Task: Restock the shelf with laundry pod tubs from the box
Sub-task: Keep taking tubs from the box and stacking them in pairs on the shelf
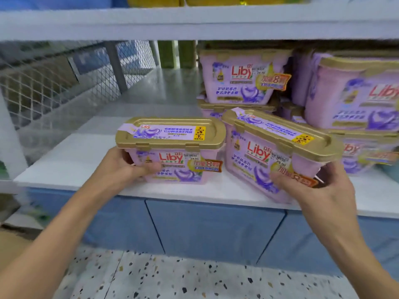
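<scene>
The left hand [121,167] and right hand [321,188] curl fingers [149,169] round the level pod tub [172,147] and tilted pod tub [265,156], probably lining them along the shelf's [64,156] front edge.

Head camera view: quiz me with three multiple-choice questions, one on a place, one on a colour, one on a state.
1. Where is the pink plastic laundry pod tub gripped by the left hand? A) on the floor B) at the front of the white shelf board C) on the top shelf
2. What colour is its lid? A) blue B) white C) gold
3. How does the second pink tub, in the right hand, sit? A) tilted B) level C) upside down
Answers: B, it sits on the board's front; C, the lid is metallic gold; A, its lid slopes down rightward.
</scene>
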